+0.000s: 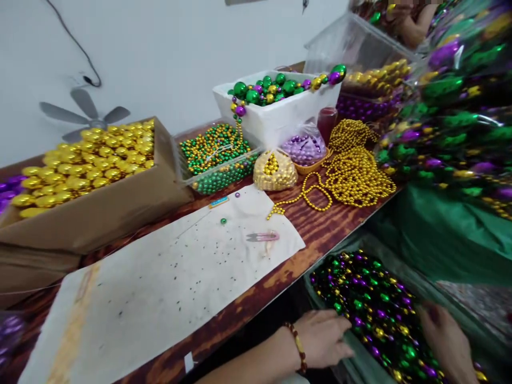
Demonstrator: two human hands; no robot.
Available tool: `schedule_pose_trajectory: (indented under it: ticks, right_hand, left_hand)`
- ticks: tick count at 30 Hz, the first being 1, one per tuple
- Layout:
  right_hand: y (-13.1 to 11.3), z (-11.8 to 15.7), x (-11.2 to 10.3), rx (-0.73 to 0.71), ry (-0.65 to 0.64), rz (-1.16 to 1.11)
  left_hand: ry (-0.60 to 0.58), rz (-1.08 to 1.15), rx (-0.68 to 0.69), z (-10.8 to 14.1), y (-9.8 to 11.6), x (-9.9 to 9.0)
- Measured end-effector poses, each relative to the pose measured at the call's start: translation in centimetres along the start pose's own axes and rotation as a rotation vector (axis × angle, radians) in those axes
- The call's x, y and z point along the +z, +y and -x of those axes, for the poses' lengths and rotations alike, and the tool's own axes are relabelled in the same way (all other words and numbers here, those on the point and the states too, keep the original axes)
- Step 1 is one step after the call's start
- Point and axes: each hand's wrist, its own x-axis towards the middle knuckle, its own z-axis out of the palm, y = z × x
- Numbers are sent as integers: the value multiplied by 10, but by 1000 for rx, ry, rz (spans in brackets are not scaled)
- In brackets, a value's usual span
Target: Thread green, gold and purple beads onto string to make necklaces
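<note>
A mass of green, purple and gold bead necklaces [372,304] fills a green-lined container [352,346] below the table edge at the lower right. My left hand [326,338], with a beaded bracelet on its wrist, lies at the container's near left edge, fingers stretched towards the beads. On the other side, my right hand [448,338] reaches down against the necklaces. Its fingertips are blurred and partly hidden, so whether it grips a strand does not show.
On the table lie a white cloth [160,298], pink thread snips [262,237] and gold bead strands [356,176]. Behind stand a cardboard box [120,205], a clear bin [224,176] and a white foam box [276,125]. A bulky bead-filled plastic bag [460,117] rises right; another person's arm [416,29] shows behind.
</note>
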Motion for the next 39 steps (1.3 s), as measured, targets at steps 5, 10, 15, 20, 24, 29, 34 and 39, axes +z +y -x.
schedule_pose_trajectory:
  ticks: [5, 10, 15, 20, 24, 29, 34, 39]
  right_hand:
    - [-171, -112, -17, -234, -84, -510]
    - [-309, -190, 7, -803, -300, -36]
    - [-344, -223, 33, -993, -362, 119]
    - [-339, -242, 62, -1135, -351, 194]
    - [-337, -246, 67, -1087, -383, 124]
    - [-338, -237, 46, -879, -382, 49]
    - [-309, -229, 3, -491, -276, -559]
    - [-286, -208, -50, -283, -116, -805]
  left_hand:
    - [258, 196, -2, 46, 2, -22]
    - [519, 299, -145, 110, 1, -62]
    - [793, 403, -358, 195, -24, -92]
    - [1046, 379, -544, 270, -69, -117]
    - [1145, 178, -594, 272, -91, -141]
    - [892, -192, -220, 169, -85, -161]
    - [677, -474, -142, 84, -89, -175]
    - [534, -553, -123, 68, -107, -189]
